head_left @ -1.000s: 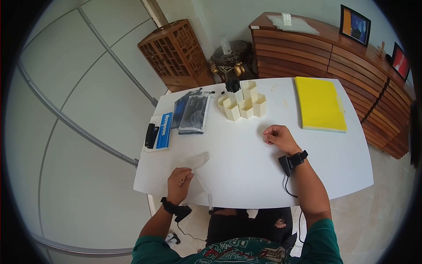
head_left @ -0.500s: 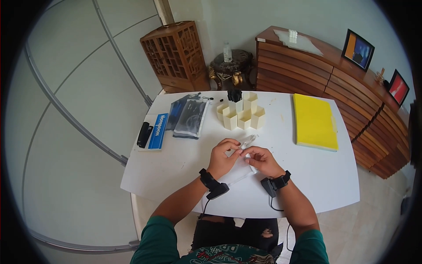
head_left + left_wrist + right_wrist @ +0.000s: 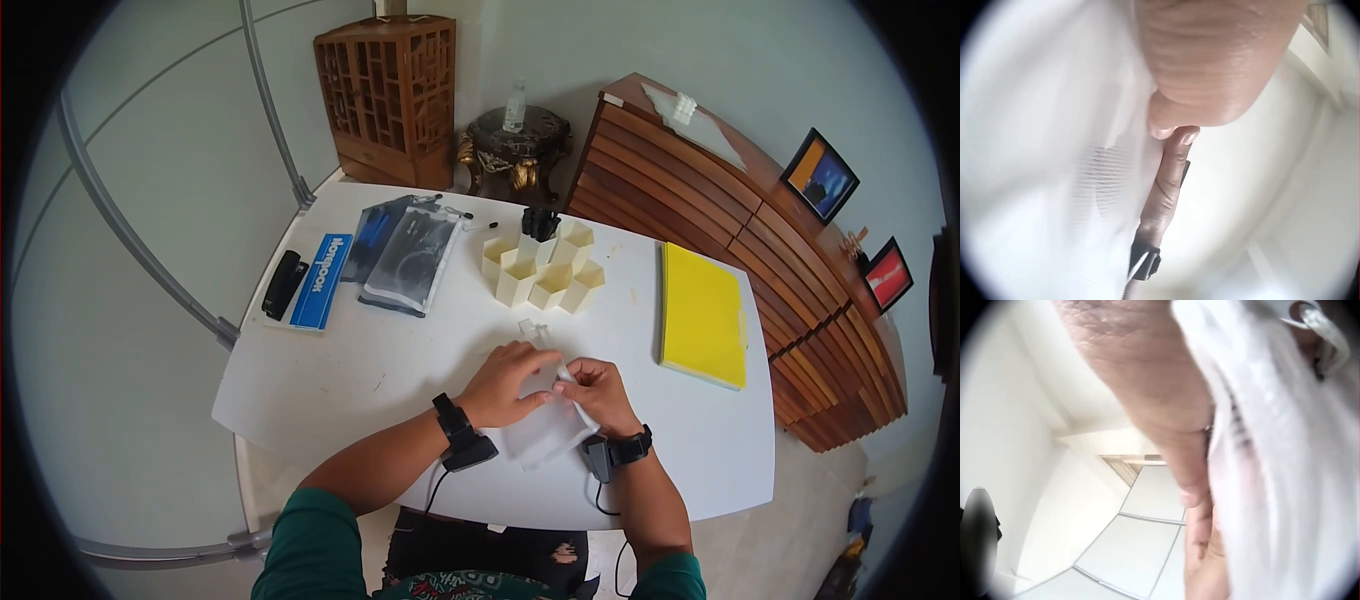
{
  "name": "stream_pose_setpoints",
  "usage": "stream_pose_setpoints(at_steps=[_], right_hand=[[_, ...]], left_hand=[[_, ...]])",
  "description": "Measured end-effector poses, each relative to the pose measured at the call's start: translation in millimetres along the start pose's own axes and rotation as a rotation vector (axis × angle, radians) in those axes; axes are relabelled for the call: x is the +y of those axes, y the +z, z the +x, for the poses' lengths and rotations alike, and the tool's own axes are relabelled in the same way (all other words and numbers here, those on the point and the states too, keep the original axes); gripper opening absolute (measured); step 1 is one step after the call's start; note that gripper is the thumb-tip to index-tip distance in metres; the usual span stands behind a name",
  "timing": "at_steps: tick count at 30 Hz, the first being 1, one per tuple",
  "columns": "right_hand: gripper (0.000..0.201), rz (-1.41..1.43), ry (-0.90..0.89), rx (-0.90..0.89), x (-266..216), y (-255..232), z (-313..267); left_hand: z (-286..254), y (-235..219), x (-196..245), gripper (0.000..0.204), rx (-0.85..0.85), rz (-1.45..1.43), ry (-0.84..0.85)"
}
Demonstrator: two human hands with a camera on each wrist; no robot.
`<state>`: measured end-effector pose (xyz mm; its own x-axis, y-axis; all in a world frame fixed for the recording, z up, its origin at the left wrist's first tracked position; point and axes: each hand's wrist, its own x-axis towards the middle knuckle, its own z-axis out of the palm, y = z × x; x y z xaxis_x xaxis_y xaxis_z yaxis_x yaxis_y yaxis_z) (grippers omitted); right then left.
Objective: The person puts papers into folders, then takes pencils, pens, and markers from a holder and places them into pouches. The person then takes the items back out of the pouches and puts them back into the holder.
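Note:
A translucent whitish pouch (image 3: 545, 432) lies at the table's front, between the two hands. The right hand (image 3: 603, 396) pinches its right edge near the top between thumb and fingers. Over the pouch's upper left side the left hand (image 3: 505, 385) has its thumb and index finger spread apart; its other fingers are partly hidden. In the left wrist view, white ribbed material (image 3: 1054, 156) fills the left side beside the left hand (image 3: 1210, 62). The right wrist view shows the pouch's folds (image 3: 1291, 456) against the right hand (image 3: 1141, 375).
Cream hexagonal holders (image 3: 550, 285) with black items stand behind the hands. Dark zip pouches (image 3: 410, 262), a blue notebook (image 3: 322, 280) and a black stapler (image 3: 284, 285) lie at left. A yellow book (image 3: 703, 315) lies at right.
From the left side, the left hand brought the pouch to the middle, where the right hand took hold of its edge. Most recently the left thumb and index finger have spread apart.

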<state>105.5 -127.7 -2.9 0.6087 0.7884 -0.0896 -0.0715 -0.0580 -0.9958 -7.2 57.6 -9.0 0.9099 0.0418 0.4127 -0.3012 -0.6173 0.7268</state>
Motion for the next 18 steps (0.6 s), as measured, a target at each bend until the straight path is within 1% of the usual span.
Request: stream_pose_setpoints(at_steps=[1, 2, 3, 5, 6, 7, 9, 10, 11, 13, 14, 15, 17, 18], right_hand=[[0.009, -0.071, -0.057, -0.018, 3.0, 0.5, 0.5], [0.021, -0.071, 0.086, -0.024, 1.8, -1.2, -3.5], [0.021, -0.078, 0.091, -0.026, 4.8, -4.9, -3.6], [0.026, 0.074, 0.160, -0.099, 10.9, -12.7, -5.2], [0.019, 0.121, 0.191, -0.089, 2.9, -9.8, -8.4], [0.019, 0.119, 0.199, -0.086, -0.9, -10.0, -9.0], [0.015, -0.159, 0.072, -0.231, -9.0, -13.8, -6.4], [0.015, -0.159, 0.143, -0.185, -14.3, -12.9, -6.9], [0.014, -0.268, 0.218, -0.129, -16.6, -13.8, -6.9], [0.015, -0.574, 0.361, -0.048, -31.6, -12.3, -9.7], [0.016, -0.563, 0.241, -0.044, -23.2, -15.9, -11.5], [0.016, -0.566, 0.250, -0.029, -28.1, -13.0, -13.9], [0.016, -0.693, 0.361, -0.105, -53.1, -5.4, -15.5], [0.013, -0.741, 0.365, -0.115, -69.6, 0.8, -15.4]], left_hand=[[-0.8, -2.6, -0.5, 0.045, -0.119, 0.034, -0.022], [-1.0, -2.7, -2.0, 0.039, -0.159, 0.075, 0.008], [-1.0, -3.0, -3.4, 0.039, -0.153, 0.068, 0.006], [-2.0, -3.9, -4.3, 0.035, -0.108, 0.013, 0.111], [-1.8, -6.4, -2.2, 0.030, -0.119, -0.006, 0.096], [-2.0, -6.8, -4.0, 0.030, -0.120, -0.014, 0.094], [-1.7, -7.1, -7.6, 0.023, -0.177, -0.029, 0.127], [-2.2, -7.4, -6.6, 0.015, -0.118, -0.032, 0.173], [-3.3, -9.5, -6.8, 0.015, -0.129, -0.042, 0.172], [-3.0, -12.1, -6.2, 0.012, -0.069, -0.159, 0.143], [-2.7, -11.2, -5.6, 0.012, 0.017, -0.203, 0.171], [-3.4, -12.2, -5.3, 0.012, 0.010, -0.217, 0.178], [-5.4, -13.6, -5.1, 0.015, 0.084, -0.223, 0.159], [-5.2, -13.2, -5.9, 0.015, 0.080, -0.232, 0.164]])
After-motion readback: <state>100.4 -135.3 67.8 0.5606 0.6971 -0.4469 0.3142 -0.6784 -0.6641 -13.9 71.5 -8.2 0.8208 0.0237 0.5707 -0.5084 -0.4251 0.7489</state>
